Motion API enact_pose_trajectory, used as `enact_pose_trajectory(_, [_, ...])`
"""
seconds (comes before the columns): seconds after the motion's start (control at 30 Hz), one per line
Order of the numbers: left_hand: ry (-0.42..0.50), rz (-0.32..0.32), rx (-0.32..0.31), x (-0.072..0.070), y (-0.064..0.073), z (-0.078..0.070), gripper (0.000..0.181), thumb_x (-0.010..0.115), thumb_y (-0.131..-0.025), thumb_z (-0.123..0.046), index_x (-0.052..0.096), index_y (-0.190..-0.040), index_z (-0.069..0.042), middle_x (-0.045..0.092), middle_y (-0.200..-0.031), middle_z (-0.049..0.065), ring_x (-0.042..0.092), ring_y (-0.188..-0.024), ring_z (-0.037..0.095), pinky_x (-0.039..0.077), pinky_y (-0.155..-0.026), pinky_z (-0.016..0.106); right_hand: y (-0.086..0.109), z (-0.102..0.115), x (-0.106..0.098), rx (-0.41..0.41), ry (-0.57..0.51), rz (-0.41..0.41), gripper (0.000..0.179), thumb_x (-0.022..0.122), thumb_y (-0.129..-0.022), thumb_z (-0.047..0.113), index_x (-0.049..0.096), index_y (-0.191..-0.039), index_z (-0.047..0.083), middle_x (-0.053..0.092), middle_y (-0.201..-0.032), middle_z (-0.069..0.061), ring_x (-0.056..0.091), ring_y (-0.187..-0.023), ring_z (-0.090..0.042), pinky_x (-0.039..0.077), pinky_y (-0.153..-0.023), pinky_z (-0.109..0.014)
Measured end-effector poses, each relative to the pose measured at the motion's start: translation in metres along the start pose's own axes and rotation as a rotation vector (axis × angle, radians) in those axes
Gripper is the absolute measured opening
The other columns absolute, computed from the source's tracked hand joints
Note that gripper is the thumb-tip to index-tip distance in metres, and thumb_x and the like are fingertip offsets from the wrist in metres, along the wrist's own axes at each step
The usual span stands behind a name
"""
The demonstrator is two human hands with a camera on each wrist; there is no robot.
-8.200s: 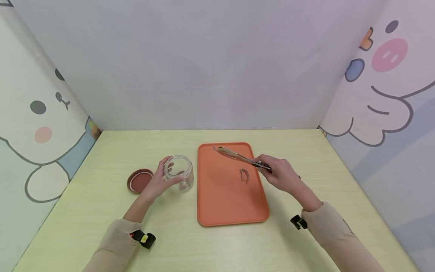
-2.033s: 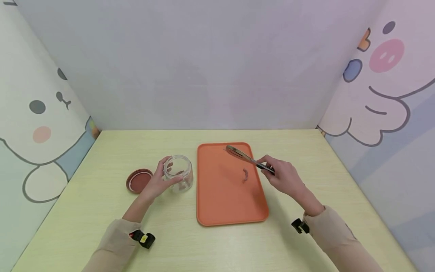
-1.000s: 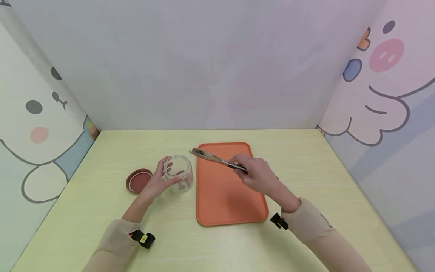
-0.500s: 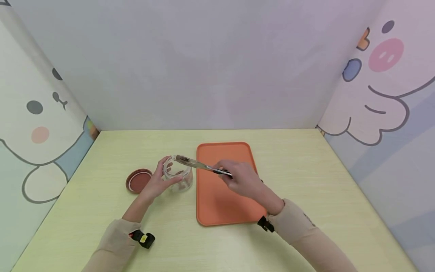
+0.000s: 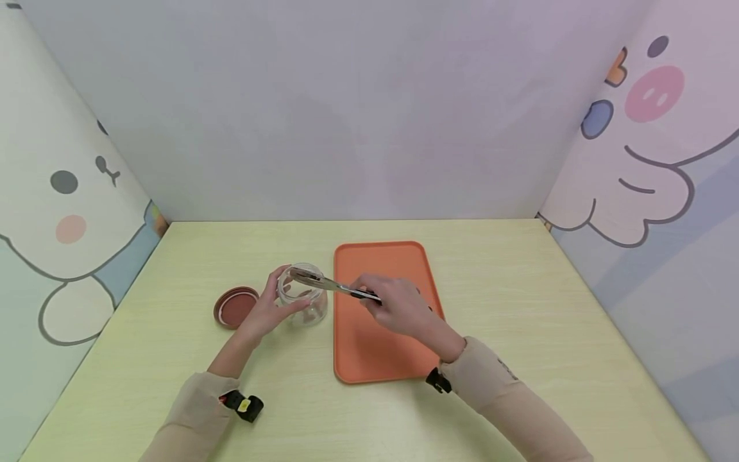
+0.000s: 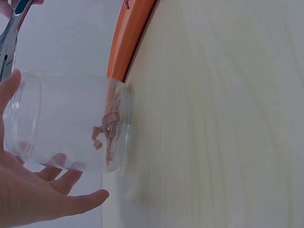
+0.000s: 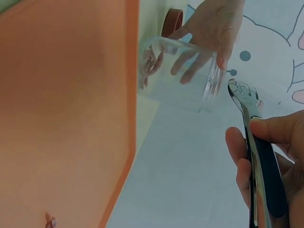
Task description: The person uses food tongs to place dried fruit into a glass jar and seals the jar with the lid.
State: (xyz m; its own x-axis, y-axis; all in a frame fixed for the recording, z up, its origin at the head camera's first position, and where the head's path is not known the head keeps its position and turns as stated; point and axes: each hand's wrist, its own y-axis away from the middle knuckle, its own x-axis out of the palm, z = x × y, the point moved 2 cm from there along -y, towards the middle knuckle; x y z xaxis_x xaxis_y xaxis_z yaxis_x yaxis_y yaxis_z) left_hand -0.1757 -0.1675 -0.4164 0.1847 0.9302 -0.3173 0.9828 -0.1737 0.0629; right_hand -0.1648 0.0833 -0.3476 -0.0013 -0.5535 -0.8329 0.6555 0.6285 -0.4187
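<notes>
Left hand (image 5: 267, 314) cups jar (image 5: 315, 310), likely steadying it; right hand (image 5: 395, 305) grips tongs (image 5: 331, 285) above jar's mouth; tray (image 5: 383, 353) just beside, presumably for short reach.

Bright, diffuse light covers the desk (image 5: 519, 289), with soft-edged shadow by its near edge, below the right sleeve (image 5: 491, 388). The right wrist view is dimmer, the orange tray (image 7: 71, 109) unevenly shaded; the clear jar (image 6: 66, 118) catches faint reflections.

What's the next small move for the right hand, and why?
Probably loosen the right hand to open the tongs: they reach over the mouth of the clear jar, a pinkish bit seems caught at their end, and similar pieces lie inside.
</notes>
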Motion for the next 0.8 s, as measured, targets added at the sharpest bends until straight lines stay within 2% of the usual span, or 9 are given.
enact_pose_trajectory(0.3, [-0.008,-0.006,-0.016,0.0,0.0,0.0,0.082,0.068,-0.076,-0.034,0.014,-0.138,-0.025,0.023,-0.138,0.018,0.017,-0.126,0.035,0.02,-0.093,0.057,0.004,-0.009,-0.009,0.013,-0.069,-0.031,0.023,0.06,-0.081,0.003,0.057,-0.102,0.013,0.062,-0.081,0.003,0.032,-0.042,-0.002,0.025,-0.038,-0.02])
enact_pose_trajectory(0.47, [-0.012,-0.002,-0.024,0.0,0.0,-0.001,0.082,0.067,-0.078,-0.033,0.013,-0.138,-0.022,0.023,-0.138,0.019,0.017,-0.126,0.037,0.02,-0.094,0.056,0.014,-0.022,-0.023,0.059,-0.04,-0.072,0.025,0.061,-0.082,0.006,0.057,-0.104,0.015,0.055,-0.07,0.009,0.03,-0.041,-0.003,0.026,-0.038,-0.021])
enact_pose_trajectory(0.67, [0.004,0.017,-0.026,0.001,0.006,-0.015,0.08,0.066,-0.08,-0.025,0.012,-0.139,-0.017,0.021,-0.138,0.022,0.014,-0.127,0.039,0.018,-0.095,0.056,0.034,-0.042,-0.039,0.146,-0.027,-0.092,0.029,0.064,-0.08,0.007,0.056,-0.108,0.014,0.053,-0.066,0.007,0.039,-0.043,-0.001,0.032,-0.038,-0.023])
enact_pose_trajectory(0.8, [0.021,0.022,-0.03,0.001,0.009,-0.025,0.078,0.065,-0.081,-0.02,0.012,-0.138,-0.014,0.02,-0.138,0.024,0.013,-0.126,0.04,0.016,-0.095,0.057,0.049,-0.057,-0.048,0.204,0.017,-0.105,0.031,0.065,-0.08,0.009,0.055,-0.109,0.013,0.05,-0.065,0.006,0.032,-0.041,-0.003,0.028,-0.037,-0.022])
